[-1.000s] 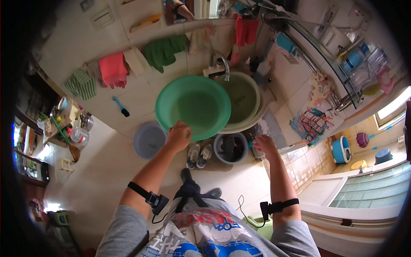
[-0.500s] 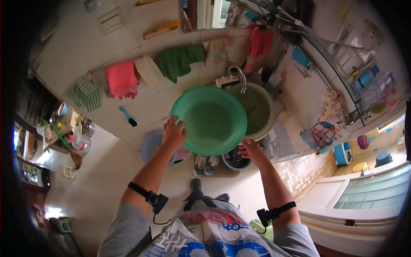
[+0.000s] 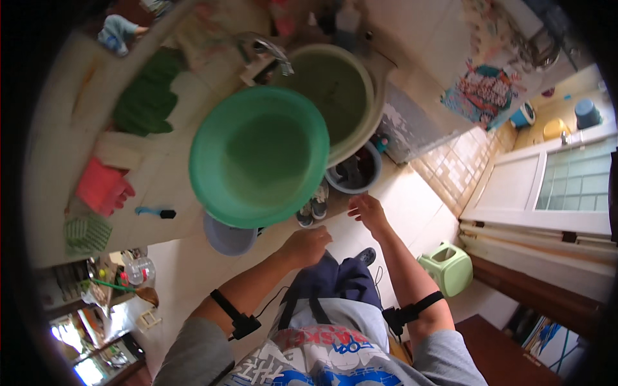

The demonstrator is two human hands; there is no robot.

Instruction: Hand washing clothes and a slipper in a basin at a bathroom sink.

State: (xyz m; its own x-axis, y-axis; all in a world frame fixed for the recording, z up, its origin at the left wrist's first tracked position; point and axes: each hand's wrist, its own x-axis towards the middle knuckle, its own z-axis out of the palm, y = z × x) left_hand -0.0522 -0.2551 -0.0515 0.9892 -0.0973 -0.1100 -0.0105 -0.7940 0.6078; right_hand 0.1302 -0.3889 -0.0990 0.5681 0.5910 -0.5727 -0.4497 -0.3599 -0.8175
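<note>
A large green basin point(image 3: 207, 174) holding water rests at the washbasin's left and overlaps its rim. The cream washbasin point(image 3: 372, 96) also contains cloudy water, under a chrome faucet point(image 3: 273, 53). My left hand point(image 3: 309, 246) is in front of the green basin, apart from it, fingers loosely bent and holding nothing I can see. My right hand point(image 3: 367, 212) hangs to its right with slightly curled, separated fingers and nothing in it. Nearest to the right hand is a grey-blue tub point(image 3: 344, 188) with dark cloth inside, on the floor.
A pale blue basin point(image 3: 232, 241) and a pair of shoes point(image 3: 314, 209) are below the green basin. A light green stool point(image 3: 447, 269) stands at the right. Green cloth point(image 3: 148, 93), pink gloves point(image 3: 103, 186) and a blue-handled brush point(image 3: 156, 211) hang along the wall.
Both hands have come away from the green basin's rim and drawn back toward my body. The view has turned right, bringing the stool fully into sight.
</note>
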